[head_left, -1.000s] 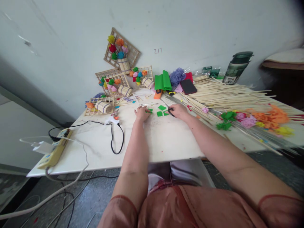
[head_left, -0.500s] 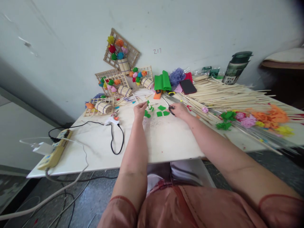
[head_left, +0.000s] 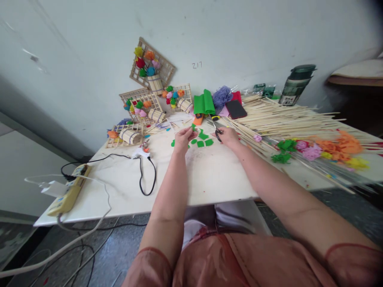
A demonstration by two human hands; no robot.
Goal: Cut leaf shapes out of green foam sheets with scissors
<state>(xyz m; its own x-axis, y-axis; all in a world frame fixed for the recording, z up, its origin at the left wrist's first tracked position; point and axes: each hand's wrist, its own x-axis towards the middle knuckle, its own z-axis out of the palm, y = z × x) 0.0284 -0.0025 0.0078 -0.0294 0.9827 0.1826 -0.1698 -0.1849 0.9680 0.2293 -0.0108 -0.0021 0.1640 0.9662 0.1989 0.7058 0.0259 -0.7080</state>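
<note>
My left hand pinches a small piece of green crepe paper above the white table. To its right, my right hand is wrapped round the black handles of a pair of scissors, whose blades point away from me. Cut green paper squares lie on the table between and below the hands. Beyond them stands a roll of green crepe paper, with an orange tool in front of it.
Grid-backed stick baskets with paper flowers stand at the back left. Wooden sticks and crepe flowers spread over the right. A glue gun and a power strip with cables lie left. A phone and a bottle are behind.
My left hand has moved right, toward the scissors, with the green paper piece between its fingers. My right hand has shifted slightly right with the scissors.
</note>
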